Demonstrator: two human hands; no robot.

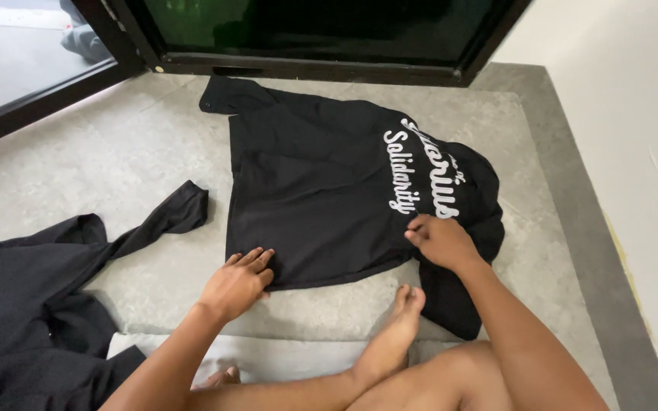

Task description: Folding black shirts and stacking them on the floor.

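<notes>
A black shirt (321, 175) with white script lettering lies spread on the grey floor in the middle of the view, one sleeve reaching toward the far left. My left hand (239, 283) rests flat on its near edge, fingers spread over the cloth. My right hand (439, 240) sits on the shirt's right part, beside the lettering, fingers curled and pinching the fabric. My bare foot (399, 327) lies between my arms, just in front of the shirt's near edge.
A second black garment (32, 304) is heaped at the left, one sleeve stretched toward the shirt. A black-framed glass door (314, 38) runs along the far side. A white wall (634, 152) rises at the right. A pale cloth (283, 358) lies under my legs.
</notes>
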